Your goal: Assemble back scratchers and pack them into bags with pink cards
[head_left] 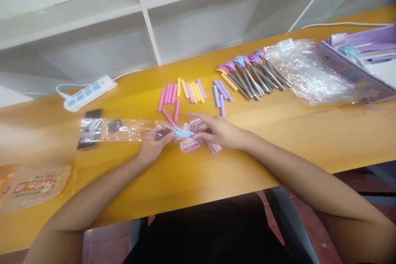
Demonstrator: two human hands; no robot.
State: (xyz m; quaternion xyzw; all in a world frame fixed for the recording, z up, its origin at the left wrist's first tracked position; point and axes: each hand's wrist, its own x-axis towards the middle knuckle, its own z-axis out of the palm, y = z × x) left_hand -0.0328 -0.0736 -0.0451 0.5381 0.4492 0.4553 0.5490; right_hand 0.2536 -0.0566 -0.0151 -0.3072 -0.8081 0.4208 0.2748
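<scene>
My left hand is closed on the open end of a long clear plastic bag, which stretches leftward across the table. A light blue hand-shaped piece lies between my two hands, its fan of fingers toward the bag. The thumb and a finger of my right hand pinch its narrow end, with the index finger stretched out. Small pink printed cards lie beneath it. Pink sticks, yellow sticks and purple sticks lie just beyond my hands.
Metal rods with colored hand-shaped heads lie at the back right, beside crumpled clear bags and a purple box. A white power strip, a black object and an orange package are on the left.
</scene>
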